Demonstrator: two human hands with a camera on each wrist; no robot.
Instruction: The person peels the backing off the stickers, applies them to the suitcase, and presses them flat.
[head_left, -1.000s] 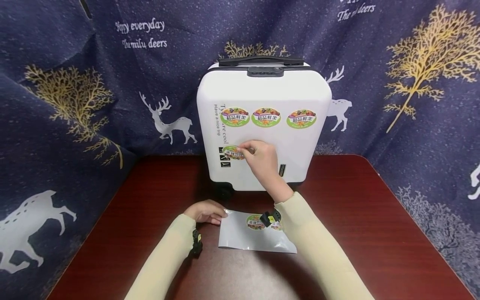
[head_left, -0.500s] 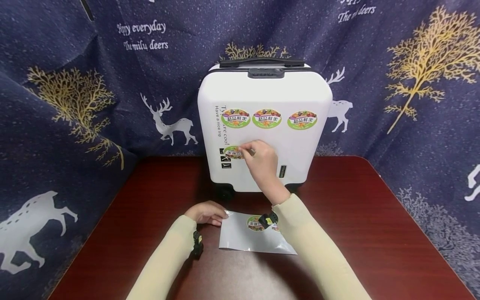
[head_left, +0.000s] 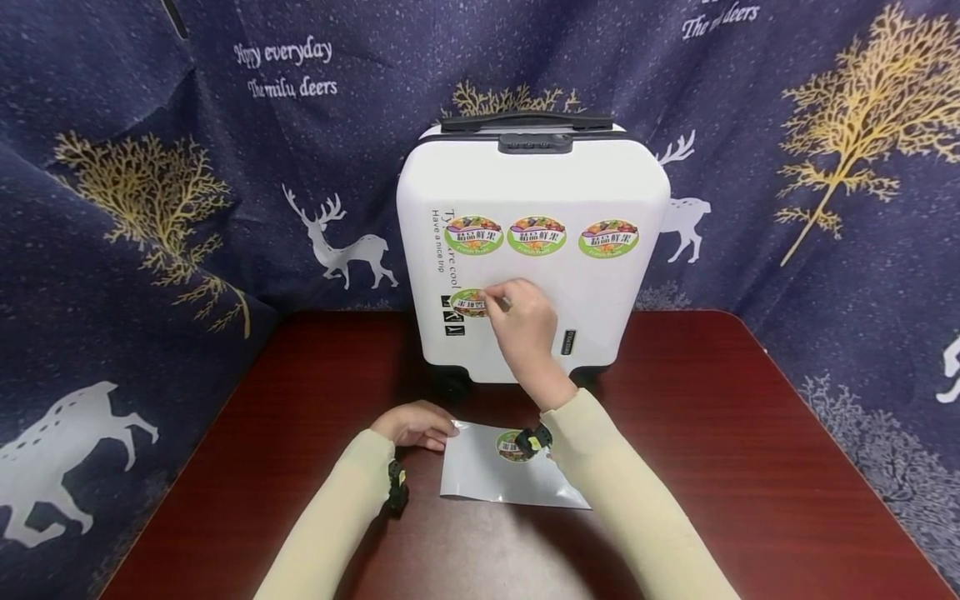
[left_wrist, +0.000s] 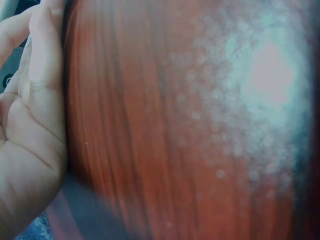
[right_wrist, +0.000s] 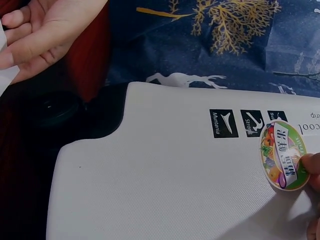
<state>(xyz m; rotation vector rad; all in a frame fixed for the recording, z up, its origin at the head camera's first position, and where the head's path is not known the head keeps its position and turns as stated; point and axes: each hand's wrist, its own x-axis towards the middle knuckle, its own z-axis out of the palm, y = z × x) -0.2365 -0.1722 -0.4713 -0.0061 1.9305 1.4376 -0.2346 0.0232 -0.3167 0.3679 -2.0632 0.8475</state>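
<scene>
My right hand (head_left: 523, 321) pinches the edge of an oval fruit sticker (head_left: 467, 302) between thumb and fingertip, at the lower left face of a white suitcase (head_left: 525, 183). Its print is upside down in the head view. In the right wrist view the sticker (right_wrist: 281, 155) overlaps one of the suitcase's black printed squares. Three similar stickers (head_left: 537, 237) form a row higher on the case. Down on the table, my left hand (head_left: 416, 423) holds the corner of a pale sticker sheet (head_left: 480, 482) between thumb and fingers. One sticker (head_left: 510, 446) shows on that sheet, partly covered by the right wrist camera.
The suitcase stands upright on black wheels (head_left: 450, 383) at the back of a dark red wooden table (head_left: 300, 392). Behind it hangs a navy cloth (head_left: 337, 150) printed with deer and golden trees. My right forearm (head_left: 630, 492) passes over the sheet's right part.
The right forearm has shifted slightly left, hiding a second sticker on the sheet. Both hands keep their hold, and the sticker stays at nearly the same spot by the suitcase.
</scene>
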